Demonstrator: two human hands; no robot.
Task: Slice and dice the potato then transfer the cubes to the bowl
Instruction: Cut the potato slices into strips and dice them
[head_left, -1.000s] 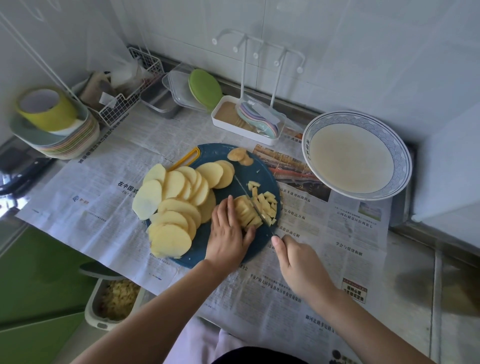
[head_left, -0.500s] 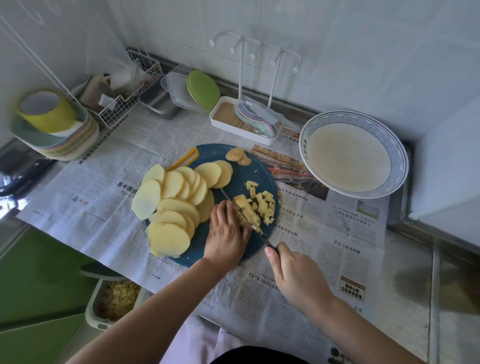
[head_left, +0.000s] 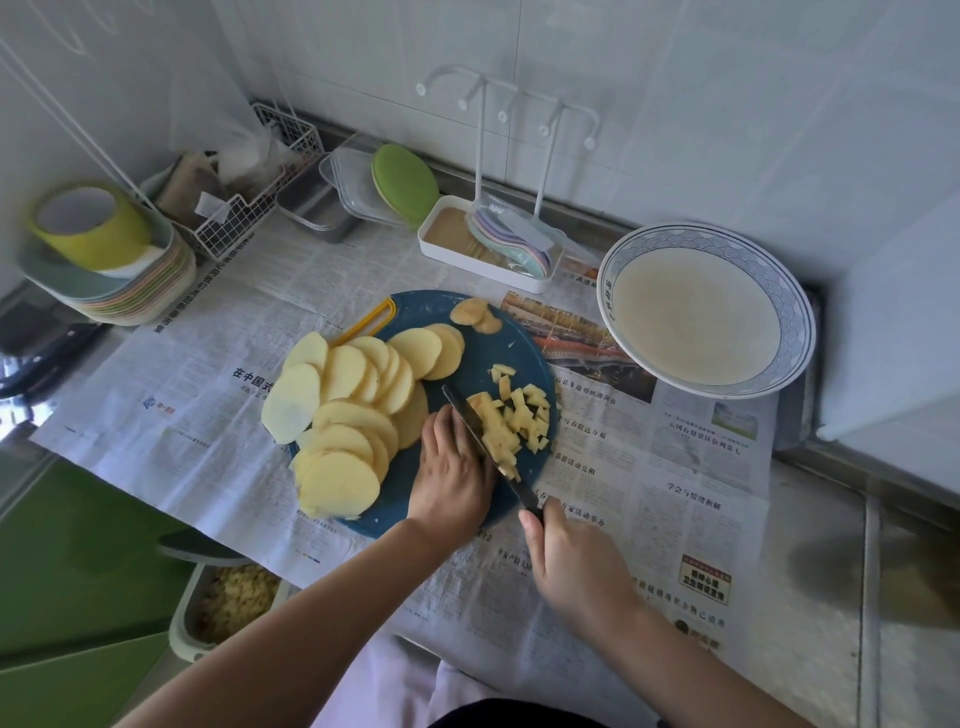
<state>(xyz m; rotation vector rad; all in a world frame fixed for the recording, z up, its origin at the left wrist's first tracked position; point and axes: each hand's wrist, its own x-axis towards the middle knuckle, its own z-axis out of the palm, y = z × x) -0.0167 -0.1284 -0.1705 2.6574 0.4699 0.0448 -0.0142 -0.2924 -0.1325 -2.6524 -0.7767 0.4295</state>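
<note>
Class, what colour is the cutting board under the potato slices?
Dark blue, with a yellow handle loop; the cutting board shows in the head view.

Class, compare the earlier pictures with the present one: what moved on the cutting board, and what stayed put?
The right hand, gripping the dark-bladed kitchen knife, worked the blade leftwards toward the left hand, leaving more pale yellow potato cubes to its right. Unchanged: left hand resting on the round blue cutting board, fanned potato slices, blue-rimmed white bowl.
</note>
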